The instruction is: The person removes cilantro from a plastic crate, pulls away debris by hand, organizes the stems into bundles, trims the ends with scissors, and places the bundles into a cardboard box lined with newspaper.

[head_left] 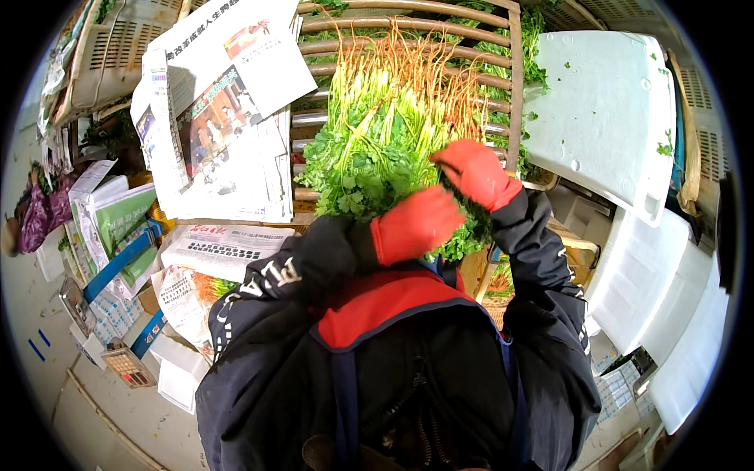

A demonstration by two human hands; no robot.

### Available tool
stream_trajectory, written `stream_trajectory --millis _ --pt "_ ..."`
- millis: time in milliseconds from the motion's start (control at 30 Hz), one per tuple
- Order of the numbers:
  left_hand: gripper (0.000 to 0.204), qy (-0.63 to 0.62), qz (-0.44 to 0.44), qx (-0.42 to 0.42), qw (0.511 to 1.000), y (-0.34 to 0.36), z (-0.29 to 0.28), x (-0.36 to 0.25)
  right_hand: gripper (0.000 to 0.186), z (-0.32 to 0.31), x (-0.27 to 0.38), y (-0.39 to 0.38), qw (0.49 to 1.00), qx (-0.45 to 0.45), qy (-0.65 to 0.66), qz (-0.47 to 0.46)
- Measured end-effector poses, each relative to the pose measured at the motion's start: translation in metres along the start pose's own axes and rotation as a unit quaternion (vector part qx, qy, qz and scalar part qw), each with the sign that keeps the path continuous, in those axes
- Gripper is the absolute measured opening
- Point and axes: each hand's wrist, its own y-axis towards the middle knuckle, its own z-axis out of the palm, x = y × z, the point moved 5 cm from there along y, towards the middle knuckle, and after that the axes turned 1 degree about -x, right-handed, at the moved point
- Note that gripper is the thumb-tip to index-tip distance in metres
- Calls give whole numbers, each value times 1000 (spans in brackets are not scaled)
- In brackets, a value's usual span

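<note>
A thick pile of cilantro [369, 157] lies on a slatted rack [510, 86], its orange-brown roots pointing away from me and its leafy tops toward me. Both my hands wear red gloves. My left hand [418, 226] is over the leaves at the near edge of the pile, back upward; its fingertips are blurred and their grip cannot be made out. Just beyond it, my right hand [479, 174] bends in over the pile's right side. Its fingers are drawn together by the stems, and whatever is between them is hidden.
Stacked newspapers [236, 133] lie left of the cilantro, with a folded newspaper [224, 242] nearer me. At right stands a white foam box lid [601, 110] with leaf scraps. A plastic crate [126, 47] is at far left; a calculator [128, 367] sits lower left.
</note>
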Motion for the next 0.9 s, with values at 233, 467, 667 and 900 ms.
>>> stream_trajectory --millis 233,467,667,900 --pt "24 -117 -185 -145 965 -19 -58 42 23 -14 44 -40 946 212 237 63" --pt "59 163 -286 -60 942 -32 -37 46 34 -24 18 70 990 -128 58 10" --pt "56 32 -269 -21 962 -63 -19 10 36 -64 -123 109 930 -325 -55 162" --pt "50 125 -131 -13 983 7 -47 52 38 20 -41 170 991 -101 31 -88"
